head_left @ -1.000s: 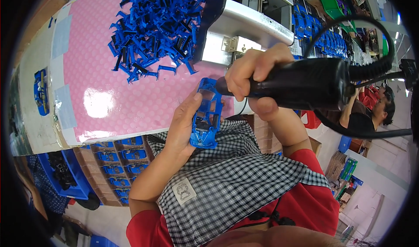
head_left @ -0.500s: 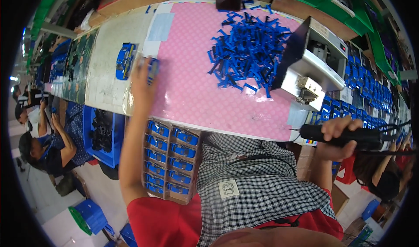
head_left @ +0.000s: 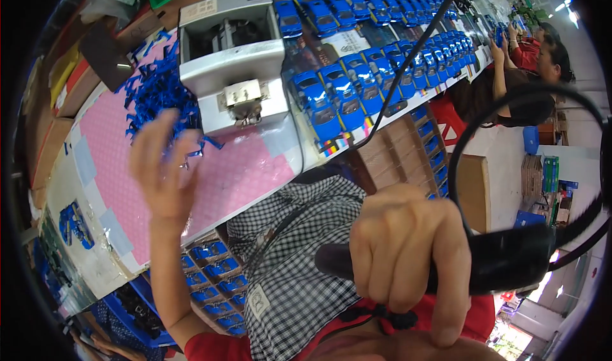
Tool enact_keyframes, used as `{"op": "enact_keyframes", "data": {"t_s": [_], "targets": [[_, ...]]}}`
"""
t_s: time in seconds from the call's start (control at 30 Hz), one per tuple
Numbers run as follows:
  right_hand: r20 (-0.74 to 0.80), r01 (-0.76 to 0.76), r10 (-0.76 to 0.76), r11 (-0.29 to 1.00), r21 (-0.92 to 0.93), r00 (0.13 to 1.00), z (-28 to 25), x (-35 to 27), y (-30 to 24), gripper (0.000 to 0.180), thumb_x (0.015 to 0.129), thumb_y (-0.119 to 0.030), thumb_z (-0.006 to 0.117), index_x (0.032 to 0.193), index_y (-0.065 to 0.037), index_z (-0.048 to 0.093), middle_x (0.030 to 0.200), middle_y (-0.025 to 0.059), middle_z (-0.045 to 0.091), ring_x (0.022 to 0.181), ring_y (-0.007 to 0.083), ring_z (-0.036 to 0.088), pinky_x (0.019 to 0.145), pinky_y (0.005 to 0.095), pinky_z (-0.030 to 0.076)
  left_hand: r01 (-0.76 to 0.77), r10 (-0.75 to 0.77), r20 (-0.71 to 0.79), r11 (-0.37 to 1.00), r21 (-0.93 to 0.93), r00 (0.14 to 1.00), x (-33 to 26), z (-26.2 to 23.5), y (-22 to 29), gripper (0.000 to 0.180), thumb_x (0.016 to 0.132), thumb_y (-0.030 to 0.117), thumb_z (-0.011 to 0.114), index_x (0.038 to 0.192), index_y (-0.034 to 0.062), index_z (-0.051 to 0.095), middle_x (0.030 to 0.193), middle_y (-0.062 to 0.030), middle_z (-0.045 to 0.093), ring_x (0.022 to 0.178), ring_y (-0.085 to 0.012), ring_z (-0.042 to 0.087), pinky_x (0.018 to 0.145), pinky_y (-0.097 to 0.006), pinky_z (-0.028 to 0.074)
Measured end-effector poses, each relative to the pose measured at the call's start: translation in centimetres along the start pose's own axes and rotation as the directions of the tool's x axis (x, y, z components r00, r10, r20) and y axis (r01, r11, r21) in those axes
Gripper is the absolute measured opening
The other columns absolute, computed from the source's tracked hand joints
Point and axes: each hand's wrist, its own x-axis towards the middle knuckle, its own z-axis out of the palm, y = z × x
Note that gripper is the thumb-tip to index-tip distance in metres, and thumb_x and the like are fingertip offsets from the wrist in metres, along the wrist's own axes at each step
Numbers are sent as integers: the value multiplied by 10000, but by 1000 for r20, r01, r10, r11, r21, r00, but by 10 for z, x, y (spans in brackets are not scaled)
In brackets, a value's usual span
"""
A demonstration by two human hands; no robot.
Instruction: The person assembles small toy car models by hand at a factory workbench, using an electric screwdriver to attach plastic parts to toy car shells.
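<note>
My right hand (head_left: 401,252) is wrapped around a black electric screwdriver (head_left: 503,262) with a black cable looping off to the right, held close to my chest. My left hand (head_left: 162,166) is raised above the pink mat (head_left: 236,173), blurred, fingers spread and holding nothing. Just beyond it lies a heap of small blue plastic parts (head_left: 153,93). A grey metal machine (head_left: 233,61) stands on the bench behind the mat. Rows of blue toy cars (head_left: 357,74) line the bench to the right of it.
A single blue toy car part (head_left: 75,224) lies at the left end of the bench. Trays of blue car parts (head_left: 213,275) sit under the bench edge by my lap. Other people (head_left: 542,55) work further along the bench at the far right. Cardboard boxes (head_left: 475,189) stand on the floor.
My left hand has come off the far left of the bench, where it left a blue part, and swung back over the pink mat. My view has turned right. The right hand still holds the screwdriver.
</note>
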Motion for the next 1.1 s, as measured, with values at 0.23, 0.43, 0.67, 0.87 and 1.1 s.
{"op": "enact_keyframes", "data": {"t_s": [0.23, 0.43, 0.67, 0.87, 1.1], "targets": [[192, 14, 13, 990, -139, 981, 12, -44, -42, 227, 956, -112, 493, 841, 77, 544, 606, 133, 467, 426, 188, 403, 396, 313, 322, 89, -99, 56, 982, 169, 993, 44, 73, 59, 578, 685, 324, 738, 1234, 280, 564, 1448, -72, 373, 1325, -311, 257, 1083, -503, 136], [-137, -42, -9, 929, -367, 991, 1, -91, -70, 395, 777, -180, 761, 965, 10, 470, 621, 152, 550, 450, 255, 553, 409, 341, 461, 139, -201, 176, 940, 312, 964, 58, 84, 76, 642, 658, 375, 742, 1263, 292, 544, 1487, -86, 297, 1335, -333, 244, 1083, -518, 152], [-166, 79, -187, 859, -506, 968, -13, -100, -73, 449, 769, -276, 771, 943, -29, 439, 613, 117, 572, 443, 201, 577, 404, 303, 502, -71, -24, 621, 989, 127, 783, 85, 120, 123, 866, 652, 326, 765, 1365, 24, 377, 1469, -247, 250, 1354, -383, 253, 1092, -514, 205], [-219, 7, -121, 888, -459, 968, -8, -113, -81, 457, 758, -253, 781, 958, -48, 424, 686, 129, 581, 516, 245, 592, 449, 335, 498, -16, -25, 636, 998, 58, 771, 99, 132, 123, 954, 465, 298, 864, 1247, -9, 413, 1175, -197, 472, 1166, -366, 422, 976, -485, 371], [-307, 44, -275, 805, -591, 911, -4, -109, -66, 471, 770, -313, 766, 954, -76, 403, 661, 75, 559, 490, 188, 595, 488, 313, 521, -3, 14, 339, 999, -33, 941, 73, 153, 122, 974, 456, 177, 853, 1284, -12, 377, 1239, -267, 415, 1231, -478, 330, 1004, -548, 332]]}}
